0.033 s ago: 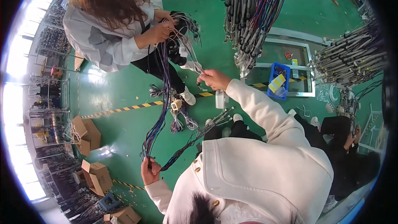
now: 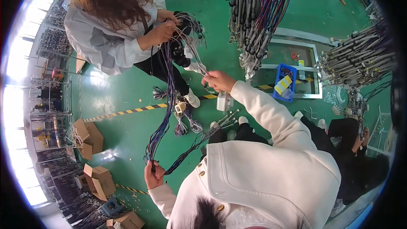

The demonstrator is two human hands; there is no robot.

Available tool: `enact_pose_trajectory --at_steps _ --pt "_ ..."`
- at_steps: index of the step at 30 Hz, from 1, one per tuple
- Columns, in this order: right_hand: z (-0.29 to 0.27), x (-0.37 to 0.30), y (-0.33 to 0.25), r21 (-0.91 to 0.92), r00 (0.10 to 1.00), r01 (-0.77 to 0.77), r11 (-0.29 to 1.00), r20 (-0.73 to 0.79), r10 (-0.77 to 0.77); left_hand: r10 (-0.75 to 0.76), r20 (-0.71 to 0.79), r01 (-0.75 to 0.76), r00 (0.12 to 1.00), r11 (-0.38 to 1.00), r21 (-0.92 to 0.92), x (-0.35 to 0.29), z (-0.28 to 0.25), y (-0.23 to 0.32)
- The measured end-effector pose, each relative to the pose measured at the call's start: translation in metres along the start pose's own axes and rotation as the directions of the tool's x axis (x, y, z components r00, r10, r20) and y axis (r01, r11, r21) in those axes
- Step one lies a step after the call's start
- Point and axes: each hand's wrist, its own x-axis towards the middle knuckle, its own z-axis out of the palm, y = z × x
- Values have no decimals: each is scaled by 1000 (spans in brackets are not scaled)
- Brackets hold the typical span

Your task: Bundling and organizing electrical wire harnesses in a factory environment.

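The left hand [image 2: 154,174] grips a long blue-black wire bundle [image 2: 170,87], stretching away toward the co-worker's hands [image 2: 157,34] — the right hand [image 2: 218,81], nearer them, pinches slim grey leads [image 2: 197,59].

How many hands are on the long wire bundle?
4: the wearer's left hand at the low bend of the wire bundle, right hand on its pale wires; upper hand and lower hand of a co-worker near its top. None seems hidden.
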Motion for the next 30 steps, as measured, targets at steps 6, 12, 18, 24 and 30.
enact_pose_trajectory --at_steps 6,12,18,24,30 --pt "10 1 -19 -39 966 157 987 -203 -161 -22 28 22 999 1000 -8 2 3 1" --pt "20 -1 -41 -20 895 300 954 -341 -289 -16 31 15 999 1000 25 1 5 -3" --pt "-18 13 -31 -512 561 391 765 -526 -639 1 24 -2 1000 999 45 -1 7 -4" --pt "-33 5 -47 -889 542 113 443 -319 -778 8 4 -8 1000 998 57 0 8 -5" --pt "-32 -2 -72 -946 498 125 298 -200 -844 22 9 -22 1000 999 45 0 1 -6"
